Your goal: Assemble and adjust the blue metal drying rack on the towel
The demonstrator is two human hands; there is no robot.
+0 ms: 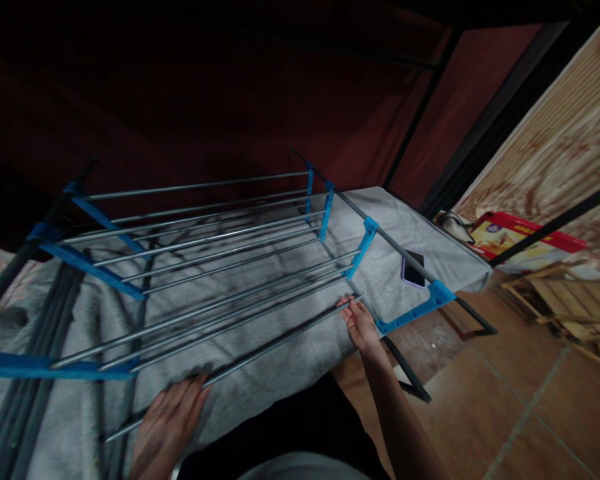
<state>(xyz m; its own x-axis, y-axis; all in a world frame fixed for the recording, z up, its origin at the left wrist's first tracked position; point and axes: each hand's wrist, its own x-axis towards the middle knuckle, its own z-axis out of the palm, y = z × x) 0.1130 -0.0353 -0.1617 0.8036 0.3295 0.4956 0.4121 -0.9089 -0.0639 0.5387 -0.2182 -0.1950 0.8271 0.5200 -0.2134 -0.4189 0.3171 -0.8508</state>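
Observation:
A loose grey metal rod lies slantwise across the front of a half-built rack with blue plastic brackets. Toward the rod's left end, my left hand is wrapped over it from above. My right hand pinches the same rod close to its right end, beside the front right blue bracket. That rod end is apart from the bracket. Several other rods run between the left blue brackets and those on the right. Part of the rod under my left palm is hidden.
The rack rests on a grey-white cloth-covered surface. Spare dark tubes lie at the left. A phone lies on the right part of the cloth. Beyond are a red and yellow box and a wooden slatted piece on the tiled floor.

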